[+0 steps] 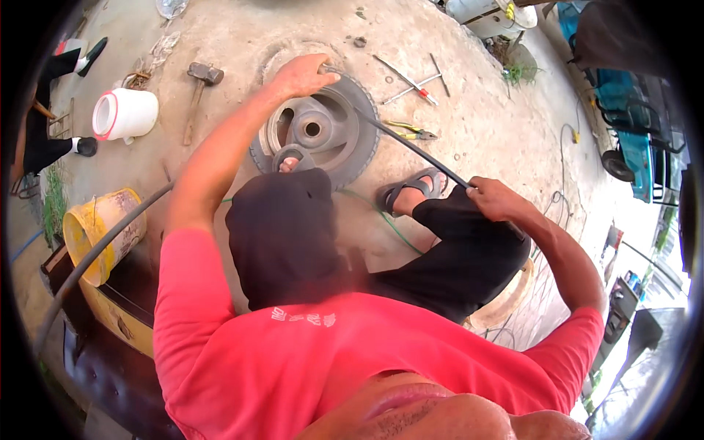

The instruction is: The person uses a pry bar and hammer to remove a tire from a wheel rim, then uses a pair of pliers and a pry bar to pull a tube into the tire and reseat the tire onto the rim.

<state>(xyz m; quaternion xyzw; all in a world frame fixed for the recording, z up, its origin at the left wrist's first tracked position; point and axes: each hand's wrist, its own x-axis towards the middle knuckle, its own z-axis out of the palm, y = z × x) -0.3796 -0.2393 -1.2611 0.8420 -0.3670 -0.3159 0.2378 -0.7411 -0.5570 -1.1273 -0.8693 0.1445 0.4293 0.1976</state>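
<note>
A wheel with a black tire (359,147) and a grey spoked rim (334,130) lies flat on the ground in front of me. My left hand (304,75) is at the tire's far edge, with its fingers curled over the rubber. My right hand (499,199) is wrapped around the near end of a long dark pry bar (422,152). The bar slants up to the left, and its far tip meets the wheel's right side, between tire and rim. My left sandalled foot (290,161) presses on the wheel's near side.
Pliers (412,132) and a cross-shaped wrench (414,89) lie right of the wheel. A hammer (199,92), a white bucket (126,114) and a yellow-white bucket (110,227) are on the left. A green hose (389,224) crosses the ground. Another person's legs (59,110) show at far left.
</note>
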